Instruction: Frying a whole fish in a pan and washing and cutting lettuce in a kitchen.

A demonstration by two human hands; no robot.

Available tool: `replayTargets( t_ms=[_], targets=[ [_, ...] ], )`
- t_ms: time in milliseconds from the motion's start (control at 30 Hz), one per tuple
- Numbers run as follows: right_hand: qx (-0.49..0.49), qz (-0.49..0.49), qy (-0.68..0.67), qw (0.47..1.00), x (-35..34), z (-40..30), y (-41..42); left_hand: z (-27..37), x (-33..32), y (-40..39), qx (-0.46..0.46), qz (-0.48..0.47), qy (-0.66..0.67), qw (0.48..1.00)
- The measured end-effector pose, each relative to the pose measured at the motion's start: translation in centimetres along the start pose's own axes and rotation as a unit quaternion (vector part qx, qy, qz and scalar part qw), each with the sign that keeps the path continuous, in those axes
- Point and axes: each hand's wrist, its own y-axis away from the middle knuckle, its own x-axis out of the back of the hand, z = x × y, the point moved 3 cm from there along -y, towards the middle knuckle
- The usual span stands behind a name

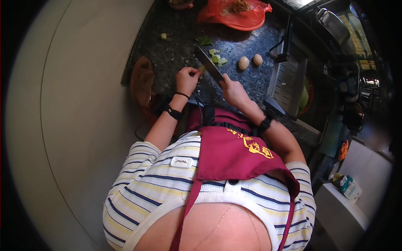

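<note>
My right hand (234, 91) grips the handle of a kitchen knife (209, 65), whose broad blade slants up and left over the dark speckled countertop (171, 53). With thumb and fingertips, my left hand (187, 80) pinches a small pale green vegetable piece (202, 68) beside the blade. Pieces of light green vegetable (218, 59) lie just beyond the knife. A darker green leaf (204, 40) rests farther back. To the right of the blade are two eggs, a larger egg (243, 63) and a smaller egg (258, 59).
A red plastic bag (216, 14) holding brownish food sits in an orange-red dish at the back. One vegetable scrap (164, 36) lies toward the left. A brown cloth item (142, 81) hangs over the left edge. The slotted metal sink tray (284, 81) borders the counter on the right.
</note>
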Motion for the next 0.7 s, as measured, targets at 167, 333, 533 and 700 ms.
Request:
replayTargets(
  t_ms=[167, 333, 533, 700],
  targets=[
    [-0.013, -0.011, 0.017, 1.0, 2.0, -1.4, 1.7, -0.2, 0.3, 0.0, -0.034, 0.004, -0.021, 0.999],
    [-0.004, -0.015, 0.002, 1.0, 0.0, -0.1, 0.5, -0.2, 0.6, -0.4, -0.052, 0.013, -0.022, 0.998],
    [-0.003, 0.034, -0.007, 0.999, -0.8, 0.4, -1.7, 1.4, 1.9, -3.4, 0.024, -0.065, 0.0, 0.998],
    [-0.034, 0.074, -0.039, 0.996, 2.8, -0.8, -0.8, -0.5, 6.1, -13.1, -0.211, 0.248, -0.232, 0.917]
  ],
)
